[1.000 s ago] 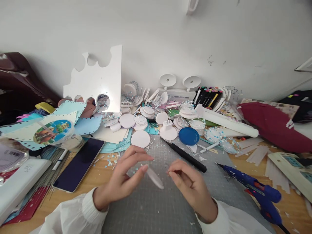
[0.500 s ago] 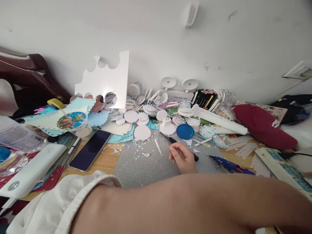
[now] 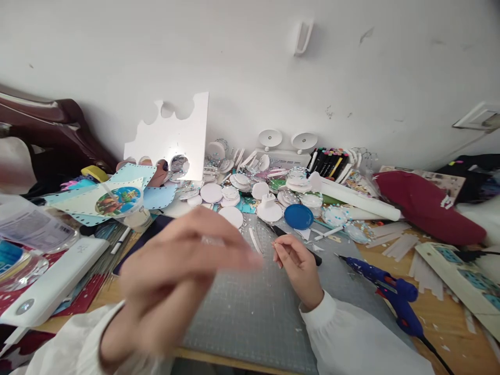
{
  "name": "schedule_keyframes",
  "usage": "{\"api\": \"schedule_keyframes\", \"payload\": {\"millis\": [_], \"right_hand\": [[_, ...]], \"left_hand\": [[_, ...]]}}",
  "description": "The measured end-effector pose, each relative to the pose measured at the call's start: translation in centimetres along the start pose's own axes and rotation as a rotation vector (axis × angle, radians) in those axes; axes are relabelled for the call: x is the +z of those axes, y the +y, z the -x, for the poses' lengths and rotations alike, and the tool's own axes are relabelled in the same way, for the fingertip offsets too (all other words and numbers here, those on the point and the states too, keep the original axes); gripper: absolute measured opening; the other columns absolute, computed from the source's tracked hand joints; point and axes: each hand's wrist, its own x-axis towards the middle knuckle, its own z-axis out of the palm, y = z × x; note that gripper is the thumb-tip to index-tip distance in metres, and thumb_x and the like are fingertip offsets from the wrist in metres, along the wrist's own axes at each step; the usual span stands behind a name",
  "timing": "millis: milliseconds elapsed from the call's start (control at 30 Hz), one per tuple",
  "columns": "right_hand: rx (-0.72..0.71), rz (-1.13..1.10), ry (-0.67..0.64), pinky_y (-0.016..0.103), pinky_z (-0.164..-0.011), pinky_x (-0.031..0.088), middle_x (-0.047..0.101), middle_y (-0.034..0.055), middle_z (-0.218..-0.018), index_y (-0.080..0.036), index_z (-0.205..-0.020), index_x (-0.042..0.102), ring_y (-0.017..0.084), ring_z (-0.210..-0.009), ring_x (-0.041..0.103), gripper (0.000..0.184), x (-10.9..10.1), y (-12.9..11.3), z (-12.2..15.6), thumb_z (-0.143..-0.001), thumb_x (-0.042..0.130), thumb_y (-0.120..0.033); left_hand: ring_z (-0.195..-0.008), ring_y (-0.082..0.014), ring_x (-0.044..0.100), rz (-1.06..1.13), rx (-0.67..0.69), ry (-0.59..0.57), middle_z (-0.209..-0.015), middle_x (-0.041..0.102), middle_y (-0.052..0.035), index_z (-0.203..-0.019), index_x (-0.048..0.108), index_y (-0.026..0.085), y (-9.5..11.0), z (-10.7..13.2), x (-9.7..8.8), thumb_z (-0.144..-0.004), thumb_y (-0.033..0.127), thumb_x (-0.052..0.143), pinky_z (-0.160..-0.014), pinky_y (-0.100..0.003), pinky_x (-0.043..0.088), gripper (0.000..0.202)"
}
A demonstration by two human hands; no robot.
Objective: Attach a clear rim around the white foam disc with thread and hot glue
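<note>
My left hand is raised in the left foreground, smeared by motion, with its fingers toward the right. Whether it holds anything I cannot make out. Over the grey cutting mat, the thumb and fingertips of my right hand are pinched together. Anything between them is too small to name. A slim black-handled tool lies behind this hand, which hides part of it. Just beyond are a blue disc and a white disc with a small upright piece on it. A thin white strip lies between the hands.
A blue glue gun rests at the right, near a power strip and a dark red cap. White discs and beads pile up along the wall. At the left are a lidded cup, a partly hidden phone and a white bar-shaped device.
The bare forearm that crossed the foreground is gone. My left hand now shows at the left, in motion. My right hand stays pinched in about the same place, and the whole glue gun shows.
</note>
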Motion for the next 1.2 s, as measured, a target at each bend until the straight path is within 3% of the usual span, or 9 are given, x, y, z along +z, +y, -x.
{"api": "schedule_keyframes", "payload": {"millis": [133, 267, 367, 533, 667, 800, 967, 1067, 1200], "right_hand": [[-0.037, 0.013, 0.023, 0.023, -0.052, 0.044, 0.053, -0.0004, -0.078, -0.020, -0.090, 0.060, 0.010, -0.058, 0.051, 0.008, 0.1, 0.2, 0.2, -0.094, 0.055, -0.024], [-0.062, 0.039, -0.001, 0.023, -0.053, 0.045, 0.053, 0.0013, -0.084, -0.021, -0.092, 0.059, 0.011, -0.064, 0.053, 0.007, 0.0, 0.2, 0.3, -0.095, 0.053, -0.020], [-0.084, 0.080, -0.052, 0.024, -0.058, 0.046, 0.054, 0.0029, -0.088, -0.022, -0.093, 0.060, 0.014, -0.073, 0.055, 0.009, 0.0, 0.4, 0.3, -0.095, 0.052, -0.017], [-0.148, 0.156, -0.194, 0.027, -0.068, 0.046, 0.057, 0.0028, -0.086, -0.022, -0.091, 0.061, 0.015, -0.078, 0.056, 0.013, 0.1, 0.3, 0.4, -0.093, 0.053, -0.011], [-0.187, 0.171, -0.351, 0.025, -0.065, 0.047, 0.058, 0.0027, -0.084, -0.021, -0.092, 0.063, 0.014, -0.075, 0.057, 0.015, 0.7, 0.2, 0.9, -0.092, 0.052, -0.011], [-0.211, 0.197, -0.529, 0.026, -0.073, 0.053, 0.062, 0.0067, -0.102, -0.021, -0.110, 0.061, 0.014, -0.082, 0.061, 0.019, 0.4, 0.2, 1.1, -0.094, 0.052, -0.016], [-0.315, 0.798, -0.257, 0.033, -0.088, 0.052, 0.062, 0.0096, -0.106, -0.020, -0.111, 0.059, 0.021, -0.102, 0.060, 0.021, -2.3, 0.9, -0.2, -0.099, 0.042, -0.024], [-0.247, 1.042, -0.160, 0.045, -0.082, 0.050, 0.062, 0.0155, -0.101, -0.013, -0.110, 0.061, 0.030, -0.096, 0.058, 0.024, -3.8, 1.8, -1.2, -0.095, 0.051, -0.028], [-0.190, 1.187, -0.141, 0.046, -0.071, 0.048, 0.063, 0.0173, -0.091, -0.011, -0.096, 0.065, 0.034, -0.084, 0.058, 0.018, -4.2, 2.9, -1.8, -0.093, 0.053, -0.024]], "left_hand": [[-0.096, -0.0193, 0.061, 0.035, -0.109, 0.004, -0.103, 0.063, -0.0056, -0.106, 0.065, 0.021, -7.1, -0.4, 2.8, -0.091, 0.015, 0.050, -0.084, -0.036, 0.053, 0.022], [-0.105, -0.0248, 0.056, -0.193, -0.222, -0.239, -0.114, 0.058, -0.0120, -0.120, 0.054, 0.016, -13.7, 0.8, 5.2, -0.088, 0.022, 0.053, -0.093, -0.044, 0.048, 0.032], [-0.117, -0.0339, 0.051, -0.217, -0.213, -0.350, -0.122, 0.057, -0.0161, -0.124, 0.052, 0.015, -16.1, 1.5, 6.6, -0.081, 0.028, 0.065, -0.100, -0.053, 0.042, 0.047], [-0.123, -0.0353, 0.049, -0.182, -0.190, -0.464, -0.130, 0.055, -0.0174, -0.127, 0.050, 0.016, -16.2, 1.4, 7.7, -0.083, 0.036, 0.066, -0.104, -0.055, 0.039, 0.051], [-0.123, -0.0251, 0.051, -0.102, -0.170, -0.494, -0.130, 0.056, -0.0130, -0.127, 0.047, 0.019, -14.2, 1.4, 7.3, -0.095, 0.033, 0.050, -0.106, -0.041, 0.042, 0.035], [-0.122, -0.0200, 0.053, 0.015, -0.168, -0.564, -0.129, 0.057, -0.0087, -0.128, 0.047, 0.023, -12.3, 1.9, 6.4, -0.098, 0.031, 0.046, -0.105, -0.033, 0.044, 0.031], [-0.120, -0.0241, 0.054, -0.026, -0.198, -0.553, -0.124, 0.058, -0.0107, -0.123, 0.052, 0.022, -13.3, 2.7, 5.1, -0.095, 0.027, 0.049, -0.104, -0.040, 0.044, 0.028], [-0.117, -0.0244, 0.055, -0.045, -0.237, -0.512, -0.121, 0.059, -0.0114, -0.120, 0.053, 0.021, -14.0, 3.0, 4.8, -0.096, 0.026, 0.048, -0.102, -0.042, 0.045, 0.025], [-0.116, -0.0237, 0.056, -0.029, -0.276, -0.474, -0.120, 0.059, -0.0113, -0.118, 0.052, 0.022, -13.3, 3.5, 4.4, -0.097, 0.027, 0.046, -0.101, -0.041, 0.046, 0.023]]}}
